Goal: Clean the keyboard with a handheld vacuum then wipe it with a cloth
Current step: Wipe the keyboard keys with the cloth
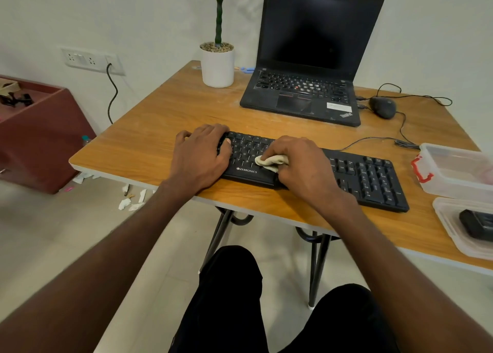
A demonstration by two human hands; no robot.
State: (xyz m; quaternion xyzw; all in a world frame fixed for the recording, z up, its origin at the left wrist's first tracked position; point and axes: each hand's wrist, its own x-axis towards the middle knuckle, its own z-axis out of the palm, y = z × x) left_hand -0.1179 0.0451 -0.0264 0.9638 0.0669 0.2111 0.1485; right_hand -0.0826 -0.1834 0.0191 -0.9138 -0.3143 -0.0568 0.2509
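A black keyboard (370, 177) lies slantwise near the front edge of the wooden table (160, 128). My left hand (200, 155) lies over the keyboard's left end, fingers curved around its far corner and thumb on the keys. My right hand (301, 163) holds a bunched cream cloth (269, 162) and presses it onto the keys in the middle of the keyboard. A dark device (477, 226), possibly the handheld vacuum, sits in a clear plastic tray (448, 219) at the right edge.
An open black laptop (306, 85) stands behind the keyboard, with a potted plant (217, 61) to its left and a wired mouse (382, 107) to its right. A clear lidded box (458, 173) sits at the right. Paper scraps (130, 202) litter the floor.
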